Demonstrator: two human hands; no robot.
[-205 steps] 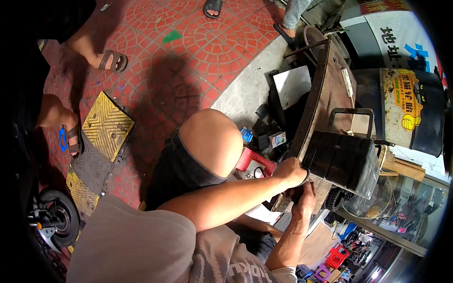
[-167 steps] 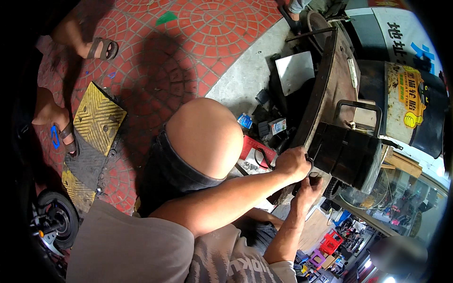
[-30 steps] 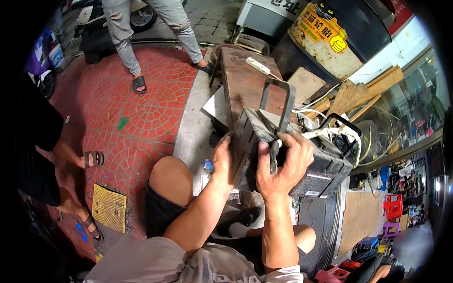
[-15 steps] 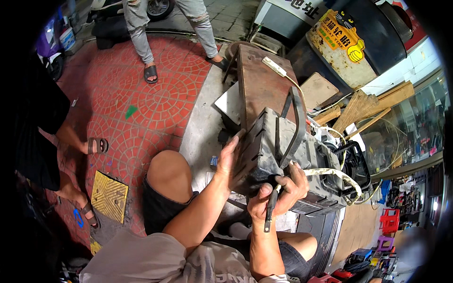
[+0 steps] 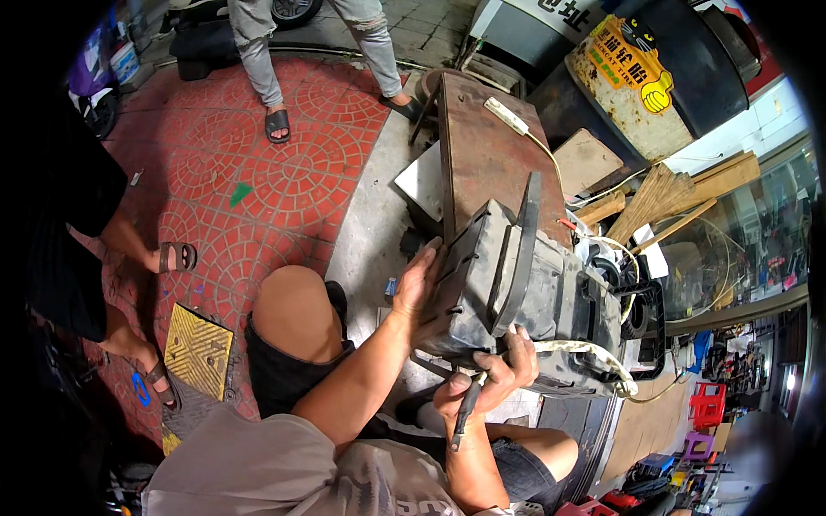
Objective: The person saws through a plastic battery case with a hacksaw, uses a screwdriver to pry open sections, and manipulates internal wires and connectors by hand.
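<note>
A grey metal box-shaped machine [image 5: 525,284] with a black carry handle across its top lies tilted in front of me. My left hand [image 5: 419,284] presses flat, fingers spread, against its slotted near end. My right hand [image 5: 490,380] is under the machine's near lower edge, fingers curled around a thin dark tool [image 5: 465,411] that points down toward my lap. A pale cable [image 5: 594,348] runs along the machine's lower side, just past my right fingers.
A rusty brown metal table [image 5: 486,159] with a white power strip stands behind the machine. Wooden boards [image 5: 662,193] and a black barrel [image 5: 662,69] are at the right. One person stands on the red paving [image 5: 249,172] ahead; another crouches at left. A yellow ramp block [image 5: 196,348] lies at lower left.
The machine has tipped further over onto its side, handle now lying across it. My right hand has come off the top and dropped to the lower edge with the tool.
</note>
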